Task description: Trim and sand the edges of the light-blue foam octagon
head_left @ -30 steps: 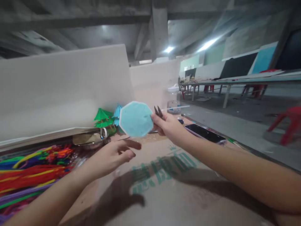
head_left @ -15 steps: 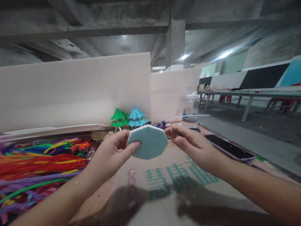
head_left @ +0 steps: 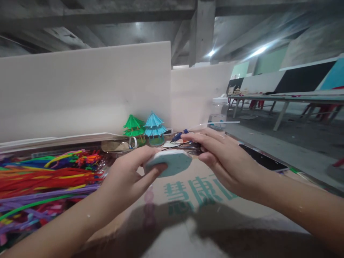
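Observation:
My left hand [head_left: 126, 177] grips a light blue octagonal foam piece [head_left: 173, 163] by its left edge, tilted almost flat above the cardboard sheet [head_left: 204, 222]. Just right of it, my right hand [head_left: 220, 157] is closed on a small dark pointed tool [head_left: 192, 147], whose tip sits at the foam piece's far edge. A thin white stick [head_left: 215, 124] shows beyond my right fingers; whether that hand holds it is unclear. Behind the hands stand a green paper pagoda [head_left: 132, 126] and a blue paper pagoda [head_left: 154, 126].
A heap of coloured pipe cleaners [head_left: 40, 186] fills the left side. White partition boards [head_left: 86, 89] stand behind. A clear jar with a white lid [head_left: 218, 114], a blue pen [head_left: 178, 135] and a phone [head_left: 264, 161] lie to the right. Long tables [head_left: 282, 100] stand in the far room.
The foam piece passed from my right hand to my left and tipped from upright to nearly flat. My right hand came down to its edge with the dark tool.

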